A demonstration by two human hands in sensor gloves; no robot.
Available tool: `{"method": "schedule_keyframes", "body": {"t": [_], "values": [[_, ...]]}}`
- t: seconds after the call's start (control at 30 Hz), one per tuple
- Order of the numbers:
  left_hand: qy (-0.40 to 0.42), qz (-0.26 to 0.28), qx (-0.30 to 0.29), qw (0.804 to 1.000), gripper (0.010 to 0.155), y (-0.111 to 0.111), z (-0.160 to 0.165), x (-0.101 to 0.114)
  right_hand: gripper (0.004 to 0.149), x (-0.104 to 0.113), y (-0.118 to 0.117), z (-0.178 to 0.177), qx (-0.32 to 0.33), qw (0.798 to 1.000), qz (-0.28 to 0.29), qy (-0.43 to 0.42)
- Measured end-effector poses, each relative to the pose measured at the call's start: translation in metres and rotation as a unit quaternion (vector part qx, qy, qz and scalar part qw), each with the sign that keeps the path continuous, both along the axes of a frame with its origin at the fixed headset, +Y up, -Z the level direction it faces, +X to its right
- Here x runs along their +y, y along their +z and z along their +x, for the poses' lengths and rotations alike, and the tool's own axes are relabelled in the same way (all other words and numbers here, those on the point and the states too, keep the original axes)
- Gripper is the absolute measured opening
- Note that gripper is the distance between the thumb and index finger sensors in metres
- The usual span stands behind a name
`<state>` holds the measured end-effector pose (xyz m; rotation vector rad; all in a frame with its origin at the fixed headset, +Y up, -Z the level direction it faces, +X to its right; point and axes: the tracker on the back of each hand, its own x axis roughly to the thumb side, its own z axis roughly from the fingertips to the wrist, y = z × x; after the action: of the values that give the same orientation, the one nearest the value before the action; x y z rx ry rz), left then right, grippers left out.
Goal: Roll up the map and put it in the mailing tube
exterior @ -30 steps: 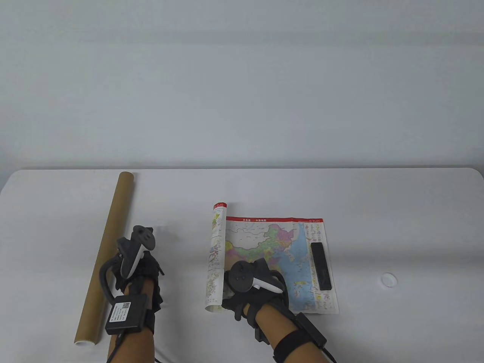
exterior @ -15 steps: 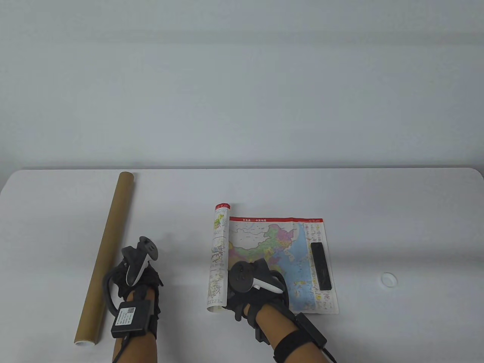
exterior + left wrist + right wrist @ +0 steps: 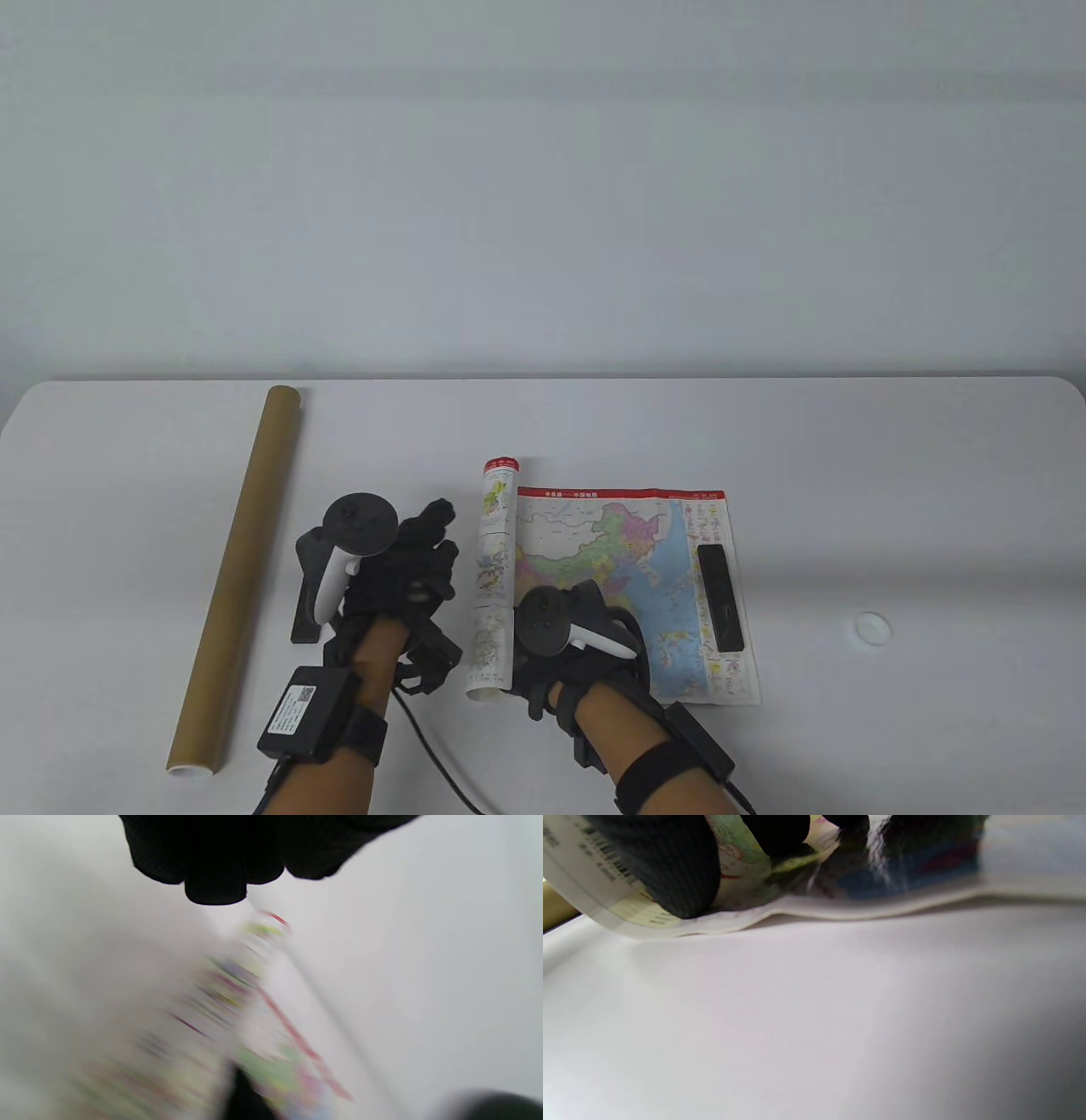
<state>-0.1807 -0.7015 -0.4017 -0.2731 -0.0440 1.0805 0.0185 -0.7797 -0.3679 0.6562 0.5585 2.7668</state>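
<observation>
Paper map is rolling: right hand is clamping the roll's near end, left hand, seemingly open-fingered, should steady the far end.

Wall: a plain pale grey-blue wall fills everything above the table's far edge; it is bare and smooth.
Wall shading: faint horizontal bands of lighter and darker tone run across it, dimmer toward the upper left corner.
Table: a white table with rounded far corners spans almost the full width below the wall.
Table surface: matt and smooth; in the right wrist view it shows as an even white plane.
Light: soft and diffuse, casting only weak, blurred shadows on the table.
Meeting line: the table's far edge lies straight against the wall.
</observation>
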Motion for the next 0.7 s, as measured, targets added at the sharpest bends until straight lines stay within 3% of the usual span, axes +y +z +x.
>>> {"method": "schedule_keyframes", "body": {"t": [0.03,0.2,0.27,0.33,0.5,0.7], "values": [[0.033,0.005,-0.011,0.999,0.056,-0.001,0.005,-0.003,0.076,0.000,0.000,0.001,0.000,1.000,0.001,0.001],[0.145,-0.072,-0.075,0.984,0.057,-0.003,0.036,-0.032,0.075,0.000,-0.002,0.005,-0.004,1.000,0.004,-0.006],[0.156,-0.076,-0.104,0.979,0.058,-0.004,0.046,-0.041,0.075,0.000,-0.003,0.006,-0.005,1.000,0.001,-0.008],[0.115,-0.087,-0.107,0.984,0.059,-0.003,0.052,-0.045,0.074,0.000,-0.004,0.007,-0.007,1.000,0.003,-0.012],[-0.063,-0.037,-0.103,0.992,0.060,-0.003,0.056,-0.045,0.070,0.002,-0.006,0.011,-0.016,0.999,-0.005,-0.031],[-0.240,-0.032,-0.146,0.959,0.061,-0.004,0.062,-0.053,0.065,0.003,-0.010,0.016,-0.030,0.998,-0.011,-0.052]]}}
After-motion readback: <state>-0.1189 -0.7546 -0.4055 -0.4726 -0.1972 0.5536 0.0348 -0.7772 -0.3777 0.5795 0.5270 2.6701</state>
